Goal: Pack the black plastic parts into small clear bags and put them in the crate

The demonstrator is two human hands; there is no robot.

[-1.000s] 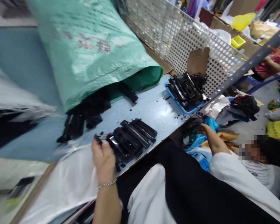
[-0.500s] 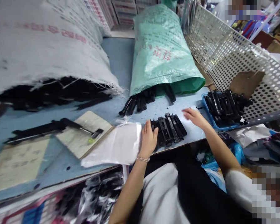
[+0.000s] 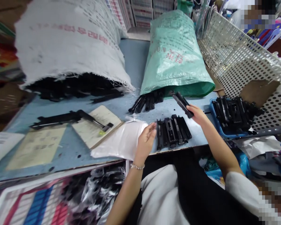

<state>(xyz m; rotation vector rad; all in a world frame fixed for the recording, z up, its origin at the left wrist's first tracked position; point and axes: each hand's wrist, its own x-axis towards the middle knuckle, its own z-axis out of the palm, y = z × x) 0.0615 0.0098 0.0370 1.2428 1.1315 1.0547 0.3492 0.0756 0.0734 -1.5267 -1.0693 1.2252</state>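
Green sack (image 3: 178, 62) shines like plastic; white sack (image 3: 72, 47) looks matt.
Black parts (image 3: 170, 129) look smooth, plastic, faintly glossy.

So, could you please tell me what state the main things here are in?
Row of black parts: lying side by side.
Left hand: beside that row, holding nothing visible.
Right hand: closed on a black part.
Green sack: lying, mouth open.
White sack: lying, mouth open.
Blue tray: heaped full.
Plastic sheeting: lying flat.

Part (image 3: 181, 104) now apparently in right fingers (image 3: 192, 109)
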